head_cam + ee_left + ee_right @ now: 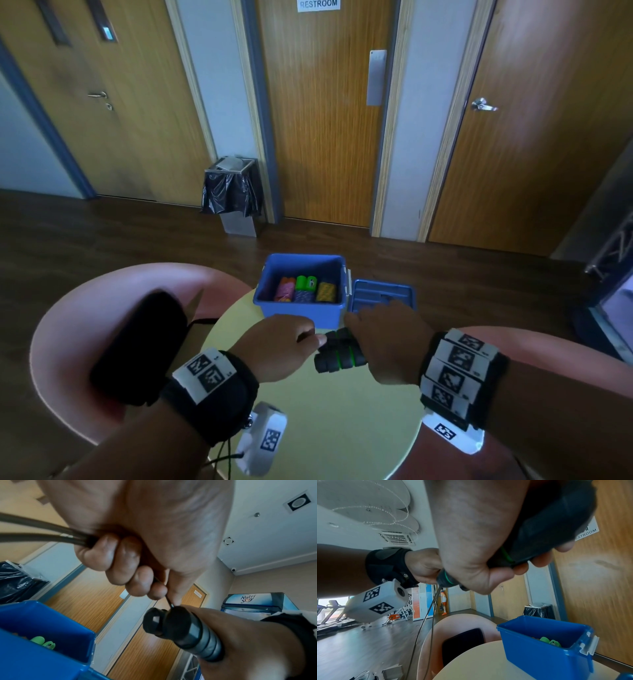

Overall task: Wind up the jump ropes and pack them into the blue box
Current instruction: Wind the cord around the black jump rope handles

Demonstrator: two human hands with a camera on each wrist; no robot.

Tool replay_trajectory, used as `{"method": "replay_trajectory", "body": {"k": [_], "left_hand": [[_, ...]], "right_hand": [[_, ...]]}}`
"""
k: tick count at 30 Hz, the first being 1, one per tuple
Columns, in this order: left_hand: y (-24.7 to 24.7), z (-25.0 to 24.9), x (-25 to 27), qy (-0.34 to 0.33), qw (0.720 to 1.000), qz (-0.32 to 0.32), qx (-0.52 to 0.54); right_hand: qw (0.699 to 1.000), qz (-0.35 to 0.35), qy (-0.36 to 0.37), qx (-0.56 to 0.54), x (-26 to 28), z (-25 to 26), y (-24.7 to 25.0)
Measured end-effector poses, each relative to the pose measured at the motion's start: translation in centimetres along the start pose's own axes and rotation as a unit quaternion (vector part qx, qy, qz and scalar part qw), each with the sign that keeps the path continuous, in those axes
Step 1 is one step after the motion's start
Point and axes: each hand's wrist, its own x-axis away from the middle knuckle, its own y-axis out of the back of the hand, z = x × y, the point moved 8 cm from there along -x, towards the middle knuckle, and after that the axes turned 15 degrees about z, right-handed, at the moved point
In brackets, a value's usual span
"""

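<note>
Bundles [303, 289] of wound rope already lie in the blue box [329, 317] at twelve o'clock. Right hand [387, 346] clamps black handles [339, 353]; left hand [277, 346] pinches their cord [426, 614], hanging toward six, unwound.

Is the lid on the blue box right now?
No, the blue box is open, wound ropes showing inside, and its lid lies beside it on the table.

I see both forearms entering from the bottom of the head frame, hands meeting at centre. Right hand [387, 346] knuckles-up, fingers wrapped round the black handles [339, 351]. Left hand [277, 346] fisted, fingers [109, 555] curled on the cord [42, 534].
</note>
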Motion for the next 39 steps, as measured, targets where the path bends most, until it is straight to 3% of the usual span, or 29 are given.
{"method": "replay_trajectory", "body": {"k": [7,12,15,18,21,23,25,28,33,35,37,39], "left_hand": [[0.6,-0.5,0.2,0.001,1.0,-0.018,-0.002],[0.4,-0.1,0.2,-0.031,0.991,-0.046,0.12],[0.2,0.0,0.1,-0.073,0.976,-0.033,0.2],[-0.5,0.1,0.2,-0.101,0.939,-0.029,0.327],[-1.4,-0.3,0.4,-0.151,0.865,-0.052,0.476],[-2.1,-0.1,0.3,-0.145,0.822,-0.088,0.544],[-2.6,0.0,0.1,-0.128,0.788,-0.116,0.591],[-2.5,-0.5,0.0,-0.097,0.769,-0.155,0.613],[-0.4,-1.6,0.5,-0.076,0.844,-0.192,0.494],[-0.1,-1.8,0.4,-0.087,0.853,-0.182,0.481],[-0.2,-1.7,0.2,-0.103,0.851,-0.158,0.491],[0.0,-1.8,0.2,-0.126,0.852,-0.132,0.491]], "right_hand": [[1.0,0.012,0.02,-0.016,0.4,0.1,-0.1],[0.992,-0.046,0.001,-0.116,1.2,-1.2,0.9],[0.982,-0.041,-0.004,-0.186,1.4,-1.6,0.4],[0.96,-0.021,0.003,-0.28,1.4,-1.8,-0.4],[0.93,-0.038,0.018,-0.365,1.7,-1.6,-0.5],[0.9,-0.045,0.027,-0.433,1.7,-1.2,-0.6],[0.851,-0.042,0.041,-0.522,1.3,-0.7,-1.0],[0.74,-0.04,0.054,-0.669,0.5,0.0,-1.9],[0.47,0.034,0.139,-0.871,-0.1,2.8,-2.7],[0.386,0.059,0.188,-0.901,0.3,3.5,-2.1],[0.34,0.073,0.229,-0.909,0.8,3.7,-1.5],[0.326,0.086,0.258,-0.906,1.2,3.9,-1.1]]}}
